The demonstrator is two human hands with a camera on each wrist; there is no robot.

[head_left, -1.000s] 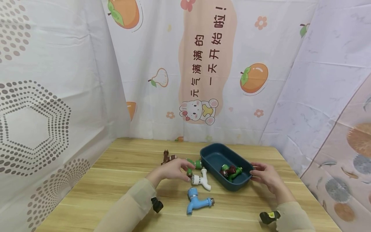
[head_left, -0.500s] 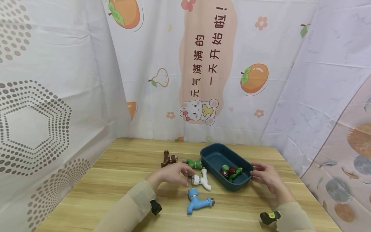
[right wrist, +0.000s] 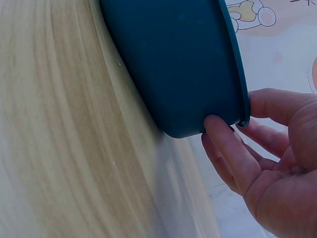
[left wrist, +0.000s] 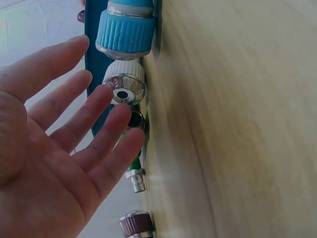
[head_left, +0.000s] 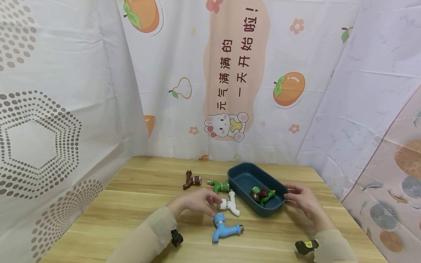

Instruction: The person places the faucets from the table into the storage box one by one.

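My left hand [head_left: 196, 201] hovers over the table with its fingers spread and nothing in them. Its fingertips are near the white tap [head_left: 232, 204] and the handle of the blue tap [head_left: 223, 229]; the left wrist view shows them apart from the blue handle [left wrist: 125, 32]. My right hand [head_left: 304, 201] holds the right end of a dark teal plastic basin [right wrist: 173, 64], thumb and fingers against its rim and outer wall. Inside the basin lie a dark red tap [head_left: 261, 193] and a green tap [head_left: 269, 197], partly overlapping. Another green tap [head_left: 218, 186] lies beside the basin.
A brown tap [head_left: 190, 180] lies at the back left of the wooden table [head_left: 131, 204]. Printed curtains [head_left: 184, 120] enclose the table at the back and sides. Each wrist bears a small black camera.
My left hand has drawn back from the green tap towards the blue tap, uncovering the brown and green taps. The right hand and the basin stay still.
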